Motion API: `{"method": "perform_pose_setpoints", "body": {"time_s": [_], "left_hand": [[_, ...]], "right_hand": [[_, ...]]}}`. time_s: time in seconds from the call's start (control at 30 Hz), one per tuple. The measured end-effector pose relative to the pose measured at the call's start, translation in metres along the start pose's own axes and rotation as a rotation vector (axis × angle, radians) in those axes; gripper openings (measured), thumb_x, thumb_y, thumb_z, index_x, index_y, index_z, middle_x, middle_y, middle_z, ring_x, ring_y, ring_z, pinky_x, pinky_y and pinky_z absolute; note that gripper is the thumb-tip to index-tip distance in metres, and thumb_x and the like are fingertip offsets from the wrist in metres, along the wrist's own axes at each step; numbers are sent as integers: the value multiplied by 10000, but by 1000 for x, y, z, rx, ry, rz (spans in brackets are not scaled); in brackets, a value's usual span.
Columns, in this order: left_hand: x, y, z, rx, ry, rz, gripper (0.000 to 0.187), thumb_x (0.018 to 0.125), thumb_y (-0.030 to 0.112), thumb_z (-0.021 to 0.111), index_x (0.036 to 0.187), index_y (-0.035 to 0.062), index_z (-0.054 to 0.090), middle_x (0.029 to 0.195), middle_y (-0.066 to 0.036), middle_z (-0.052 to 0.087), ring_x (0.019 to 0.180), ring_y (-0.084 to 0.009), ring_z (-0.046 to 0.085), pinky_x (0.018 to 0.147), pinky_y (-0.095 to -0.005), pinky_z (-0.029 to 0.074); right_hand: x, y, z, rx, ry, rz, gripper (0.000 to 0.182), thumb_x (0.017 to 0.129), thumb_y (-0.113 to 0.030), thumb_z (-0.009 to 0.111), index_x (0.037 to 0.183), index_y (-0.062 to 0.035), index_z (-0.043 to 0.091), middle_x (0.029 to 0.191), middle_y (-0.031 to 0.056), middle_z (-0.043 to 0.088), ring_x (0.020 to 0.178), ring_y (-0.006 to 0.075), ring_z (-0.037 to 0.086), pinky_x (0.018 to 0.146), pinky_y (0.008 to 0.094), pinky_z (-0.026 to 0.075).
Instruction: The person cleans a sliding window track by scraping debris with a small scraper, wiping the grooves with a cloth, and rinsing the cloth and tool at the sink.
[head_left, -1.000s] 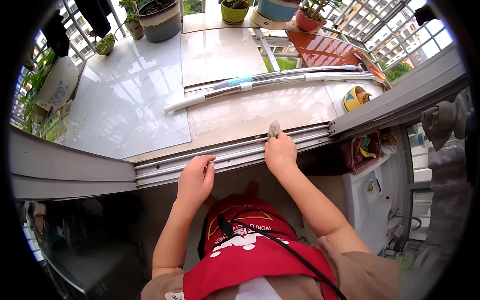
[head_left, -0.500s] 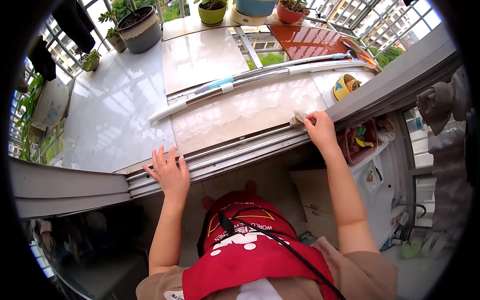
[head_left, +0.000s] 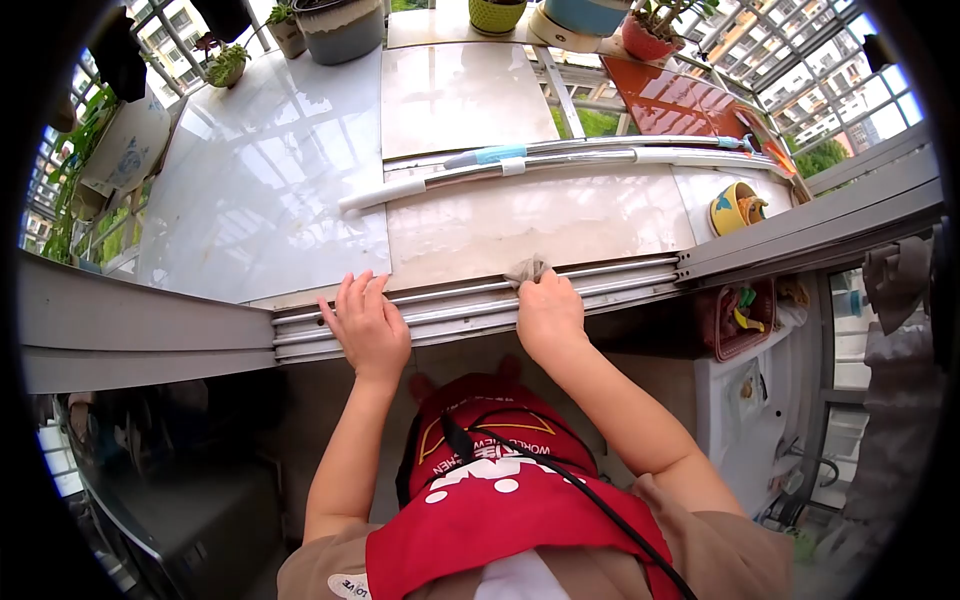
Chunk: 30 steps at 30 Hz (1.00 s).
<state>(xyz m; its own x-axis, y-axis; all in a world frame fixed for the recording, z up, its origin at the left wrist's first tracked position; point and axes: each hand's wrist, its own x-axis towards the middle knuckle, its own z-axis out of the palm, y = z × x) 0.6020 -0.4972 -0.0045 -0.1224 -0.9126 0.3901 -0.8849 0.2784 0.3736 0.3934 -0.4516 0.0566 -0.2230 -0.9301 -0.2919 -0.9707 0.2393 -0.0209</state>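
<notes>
My right hand (head_left: 547, 312) grips a small grey cloth (head_left: 526, 269) and presses it onto the metal window track (head_left: 620, 279), near the middle of the sill. My left hand (head_left: 366, 324) lies flat with fingers spread on the same track, further left, holding nothing. Beyond the track stretches a pale marble ledge (head_left: 530, 220).
A long mop pole (head_left: 540, 162) lies across the ledge. A yellow cup (head_left: 735, 207) stands at the right end. Potted plants (head_left: 340, 25) line the far edge by the railing. A window frame (head_left: 810, 235) closes the track's right end. Below right stands a white appliance (head_left: 745, 390).
My right hand has slid the cloth leftward along the track, from its right end to the middle. My left hand stays flat on the track.
</notes>
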Motion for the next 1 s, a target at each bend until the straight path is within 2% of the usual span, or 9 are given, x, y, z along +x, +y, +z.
{"method": "perform_pose_setpoints", "body": {"time_s": [0.1, 0.2, 0.37, 0.6, 0.67, 0.77, 0.83, 0.97, 1.0], "left_hand": [[0, -1, -1, -10, 45, 46, 255, 804, 66, 532, 1039, 85, 629, 1124, -72, 576, 1183, -283, 474, 1092, -572, 189], [2, -4, -9, -134, 7, 26, 221, 767, 28, 540, 955, 88, 639, 1034, -67, 580, 1072, -273, 506, 1030, -499, 291], [8, 10, -30, -520, 4, 153, 249, 742, -107, 507, 899, 36, 637, 945, -110, 579, 903, -276, 526, 783, -364, 422], [34, 22, -49, -828, -225, 11, 280, 864, -39, 515, 1124, 18, 602, 1053, -106, 593, 840, -162, 585, 733, -263, 479], [34, 17, -43, -1103, -491, -246, 293, 891, -5, 533, 1181, -19, 570, 1074, -87, 610, 860, -116, 594, 763, -241, 486], [51, 40, -46, -1404, -510, -502, 275, 909, 21, 535, 1174, -46, 561, 1054, -88, 627, 895, -122, 608, 774, -242, 491], [58, 55, -37, -1406, -461, -455, 270, 914, 38, 540, 1167, -54, 559, 1045, -90, 639, 913, -137, 620, 780, -254, 500], [62, 88, -19, -1226, -493, -307, 268, 882, 45, 566, 1141, -16, 599, 1062, -100, 630, 951, -189, 608, 822, -302, 493], [60, 91, -13, -921, -334, -34, 283, 849, 48, 580, 1127, 9, 617, 1067, -106, 618, 966, -226, 586, 831, -335, 479]], "right_hand": [[2, 4, 5, 99, 67, -71, 137, 768, -103, 625, 880, -52, 685, 959, 161, 615, 921, 298, 611, 785, 373, 523], [5, 23, -9, 579, 59, -139, 165, 780, -148, 623, 880, -33, 686, 877, 143, 647, 820, 273, 634, 739, 369, 508], [-3, 51, -19, 673, 168, -207, 157, 752, -19, 590, 906, -29, 615, 856, 129, 600, 807, 282, 596, 737, 365, 489], [16, -15, -47, 801, 193, -609, 315, 772, 22, 564, 1081, -29, 605, 868, 117, 602, 805, 231, 605, 751, 334, 492], [25, -27, -43, 1150, -120, -500, 373, 806, 22, 546, 1174, -20, 587, 906, 79, 609, 850, 162, 601, 773, 299, 488], [44, -38, -29, 1583, -182, -325, 359, 859, -30, 514, 1212, -4, 572, 938, 27, 605, 869, 90, 547, 805, 272, 460], [48, -49, -21, 1761, -29, -300, 325, 947, -219, 494, 1208, -41, 569, 954, 14, 595, 871, 95, 550, 819, 266, 443], [41, -25, -16, 2247, -182, -42, 285, 948, -267, 536, 1156, -73, 546, 1026, 49, 560, 828, 151, 565, 747, 340, 490], [42, -14, -15, 2308, -233, -29, 282, 943, -244, 544, 1166, -71, 533, 1027, 57, 560, 842, 160, 574, 743, 342, 502]]}}
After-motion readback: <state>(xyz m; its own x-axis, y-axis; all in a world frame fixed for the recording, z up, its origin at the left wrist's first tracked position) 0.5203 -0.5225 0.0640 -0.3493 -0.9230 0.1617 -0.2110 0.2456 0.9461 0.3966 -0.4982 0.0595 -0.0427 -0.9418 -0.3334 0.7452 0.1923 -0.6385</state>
